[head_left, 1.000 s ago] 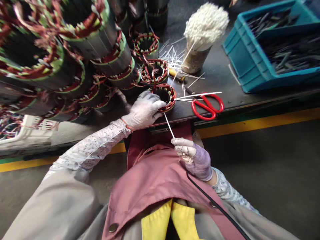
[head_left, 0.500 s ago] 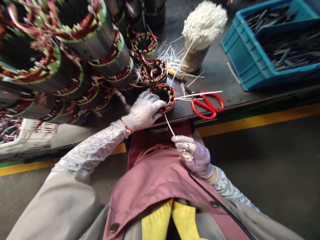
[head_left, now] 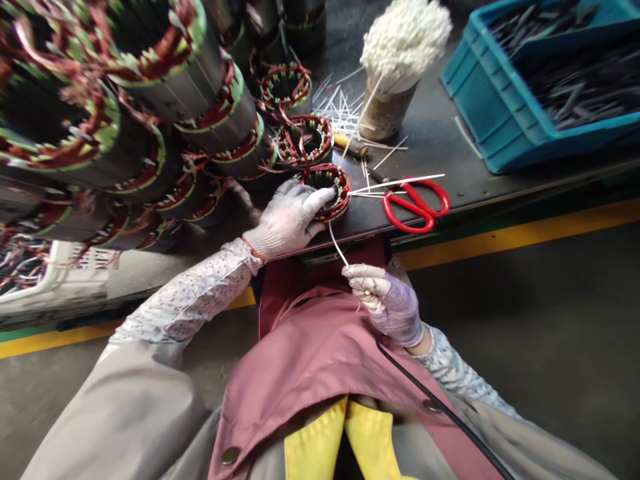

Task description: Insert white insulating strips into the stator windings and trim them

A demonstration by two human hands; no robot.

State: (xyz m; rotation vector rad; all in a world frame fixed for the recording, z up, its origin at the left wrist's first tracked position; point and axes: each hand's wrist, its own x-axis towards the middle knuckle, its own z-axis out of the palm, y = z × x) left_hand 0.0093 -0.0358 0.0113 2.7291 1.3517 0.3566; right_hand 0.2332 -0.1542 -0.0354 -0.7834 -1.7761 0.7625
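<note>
Ok, L hand holds onto wire ring just above ctr; R hand, below ctr, pinches white cord; scissors R of ctr.

Teal crate, red-handled scissors, yellow floor stripe

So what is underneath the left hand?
The left hand rests on the nearest red-wound ring; the ring's right rim and part of its dark opening show. The hand hides the ring's near left side and whatever lies beneath the palm.
</note>
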